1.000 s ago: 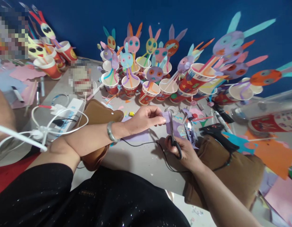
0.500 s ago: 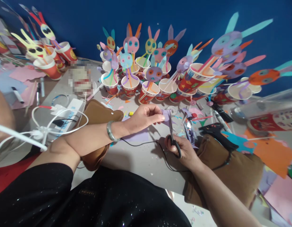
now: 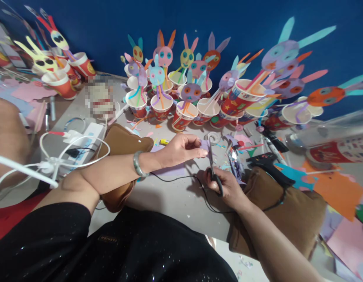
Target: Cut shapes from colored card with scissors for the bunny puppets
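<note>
Between the thumb and fingers of my left hand (image 3: 184, 150) is a small piece of purple paper (image 3: 204, 145), partly hidden by the fingers. My right hand (image 3: 228, 188) grips a pair of scissors (image 3: 211, 158) by the black handles, with the blades pointing away from me. The blades stand at the right edge of the purple paper. Beneath my left wrist a larger purple sheet (image 3: 171, 170) lies on the table. A yellow glue stick or battery-like tube (image 3: 163, 142) lies just beyond my left hand.
Paper cups (image 3: 185, 116) with rabbit-faced paper figures stand along the blue wall. Brown cushions (image 3: 282, 219) lie under both forearms. A black glue gun (image 3: 271, 168) rests at the right, its cord crossing the table. White cables (image 3: 78, 141) tangle at the left, near another person's arm (image 3: 9, 129).
My left hand has shifted slightly to the right, bringing the purple paper further against the scissor blades. The other person's arm at the left has moved inward over the table.
</note>
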### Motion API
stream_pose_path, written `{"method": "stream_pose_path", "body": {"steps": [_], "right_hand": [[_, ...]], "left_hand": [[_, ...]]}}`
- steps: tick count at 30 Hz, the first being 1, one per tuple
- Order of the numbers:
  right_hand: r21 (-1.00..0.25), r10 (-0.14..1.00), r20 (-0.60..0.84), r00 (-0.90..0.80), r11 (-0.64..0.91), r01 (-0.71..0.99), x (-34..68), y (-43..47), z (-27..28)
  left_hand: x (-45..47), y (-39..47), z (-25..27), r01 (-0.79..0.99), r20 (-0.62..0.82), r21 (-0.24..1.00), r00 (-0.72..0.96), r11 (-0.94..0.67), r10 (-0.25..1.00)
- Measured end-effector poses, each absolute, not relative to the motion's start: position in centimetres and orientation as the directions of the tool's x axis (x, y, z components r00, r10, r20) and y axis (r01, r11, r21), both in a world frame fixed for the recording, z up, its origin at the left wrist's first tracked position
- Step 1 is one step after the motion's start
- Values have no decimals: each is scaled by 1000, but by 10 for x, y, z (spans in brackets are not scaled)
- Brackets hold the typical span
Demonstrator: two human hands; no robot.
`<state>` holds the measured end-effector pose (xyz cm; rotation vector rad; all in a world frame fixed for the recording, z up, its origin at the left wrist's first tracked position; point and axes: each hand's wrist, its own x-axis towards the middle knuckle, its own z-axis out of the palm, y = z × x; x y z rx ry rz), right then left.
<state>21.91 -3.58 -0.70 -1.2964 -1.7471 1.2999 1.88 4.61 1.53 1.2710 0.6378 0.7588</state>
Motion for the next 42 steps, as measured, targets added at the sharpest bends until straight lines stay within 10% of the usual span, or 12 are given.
{"method": "stream_pose_path", "body": {"steps": [42], "right_hand": [[-925,934,-30,-355,108,363,220,-36,-6]], "left_hand": [[17,48,20,-148,9,985,580,94,815]]}}
